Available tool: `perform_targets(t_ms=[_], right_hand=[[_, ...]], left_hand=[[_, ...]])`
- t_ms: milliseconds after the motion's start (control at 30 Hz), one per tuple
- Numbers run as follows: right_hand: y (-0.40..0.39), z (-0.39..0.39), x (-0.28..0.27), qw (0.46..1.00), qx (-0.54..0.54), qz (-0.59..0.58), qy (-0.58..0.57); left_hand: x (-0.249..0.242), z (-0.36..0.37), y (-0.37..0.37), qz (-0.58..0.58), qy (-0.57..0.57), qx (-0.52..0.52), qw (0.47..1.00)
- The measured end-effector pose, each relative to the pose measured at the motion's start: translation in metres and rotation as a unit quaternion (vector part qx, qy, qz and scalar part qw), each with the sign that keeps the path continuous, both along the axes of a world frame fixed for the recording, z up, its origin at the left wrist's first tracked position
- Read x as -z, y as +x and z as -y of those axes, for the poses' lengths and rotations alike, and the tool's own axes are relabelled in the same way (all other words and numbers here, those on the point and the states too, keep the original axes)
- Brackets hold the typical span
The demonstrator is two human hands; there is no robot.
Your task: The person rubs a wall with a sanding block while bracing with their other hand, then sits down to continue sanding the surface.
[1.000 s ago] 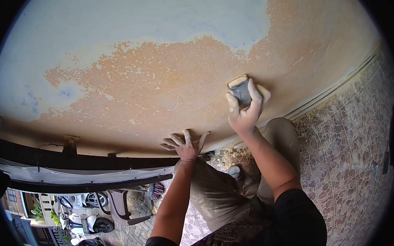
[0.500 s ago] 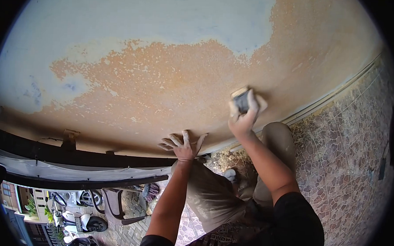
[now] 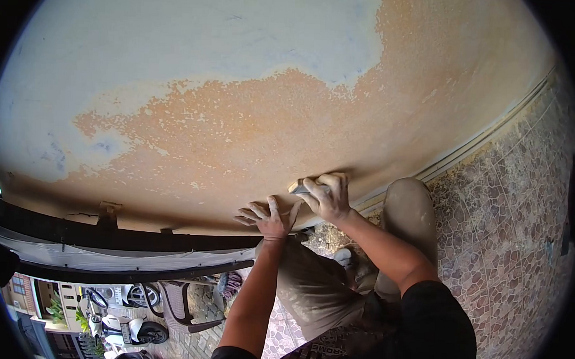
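My right hand [image 3: 326,195] grips a sanding block [image 3: 298,187], dark with a pale edge, and holds it against the wall [image 3: 238,142]. Powdery dust coats the fingers. Just left of it, my left hand [image 3: 271,218] lies with fingers spread on the same wall, holding nothing. Around both hands the wall surface is bare orange-tan, while pale whitish paint [image 3: 198,31] with a ragged, flaking boundary covers the upper left part. My right fingers hide much of the block.
My bent knee [image 3: 410,201] is close to the wall's base. A stone-patterned tile floor [image 3: 488,278], dusty along the wall, spreads to the right. A dark-edged frame [image 3: 105,242] runs along the left. Beyond it are a brown chair [image 3: 182,303] and a white motorcycle [image 3: 124,326].
My right hand has moved left and down in the view with the sanding block, closer to my left hand. The left hand stays spread on the wall. The view has shifted slightly.
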State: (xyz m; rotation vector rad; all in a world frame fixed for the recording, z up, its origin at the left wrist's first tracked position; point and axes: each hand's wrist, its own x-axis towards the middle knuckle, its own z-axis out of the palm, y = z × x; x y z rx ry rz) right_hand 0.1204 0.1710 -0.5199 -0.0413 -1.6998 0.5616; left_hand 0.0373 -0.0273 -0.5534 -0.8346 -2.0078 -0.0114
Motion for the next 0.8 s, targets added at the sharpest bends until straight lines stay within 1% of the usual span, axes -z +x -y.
perform_targets(t_ms=[33,67,133,167,200,233,300,367,400,433,467,533,600,633,700,767,800], right_hand=[[0.002,0.005,-0.009,0.999,-0.012,0.036,0.020],[0.005,0.003,-0.016,0.999,-0.018,0.046,0.020],[0.005,-0.016,-0.056,0.998,0.019,-0.026,-0.052],[0.000,-0.029,-0.071,0.987,0.022,-0.080,-0.140],[0.004,-0.048,-0.095,0.979,0.056,-0.096,-0.173],[0.005,-0.060,-0.101,0.969,0.078,-0.107,-0.210],[-0.001,-0.063,-0.075,0.967,0.145,-0.081,-0.192],[-0.021,-0.032,-0.004,0.985,0.067,-0.106,-0.115],[-0.009,-0.017,0.001,0.998,0.043,-0.045,-0.024],[0.001,-0.008,-0.001,0.997,0.018,0.016,0.068],[0.001,-0.009,-0.003,0.997,0.022,0.014,0.068],[0.002,-0.015,-0.031,0.998,0.040,0.010,0.045],[0.005,-0.044,-0.088,0.986,0.070,-0.055,-0.139],[0.006,-0.058,-0.108,0.966,0.084,-0.084,-0.232],[-0.004,-0.064,-0.093,0.963,0.104,-0.122,-0.215],[-0.010,-0.036,-0.024,0.991,0.066,-0.084,-0.085],[-0.003,-0.021,-0.002,0.998,0.041,-0.033,-0.019]], left_hand=[[0.000,0.003,-0.002,-0.002,-0.011,-0.005,1.000],[0.002,0.003,-0.002,0.003,-0.003,0.001,1.000],[-0.001,0.000,-0.003,0.000,0.002,0.003,1.000],[-0.001,-0.003,0.000,-0.001,0.010,0.004,1.000],[-0.001,-0.002,0.001,0.000,0.012,0.012,1.000],[0.000,-0.001,0.003,0.005,0.014,0.009,1.000],[-0.002,-0.004,0.001,-0.004,0.018,0.019,1.000],[-0.002,-0.004,0.001,-0.005,0.019,0.018,1.000],[0.000,-0.002,0.001,0.002,0.014,0.012,1.000],[0.000,-0.001,0.002,0.009,0.009,0.006,1.000],[0.000,0.000,0.002,0.013,0.005,0.004,1.000],[-0.004,-0.005,-0.003,0.004,0.009,0.016,1.000],[-0.003,-0.003,0.002,0.008,0.013,0.013,1.000],[-0.001,-0.001,0.004,0.014,0.015,0.009,1.000],[-0.001,-0.002,0.003,0.015,0.016,0.019,1.000],[-0.001,-0.004,0.001,0.011,0.015,0.017,1.000],[-0.001,-0.003,-0.001,0.007,0.014,0.017,1.000]])
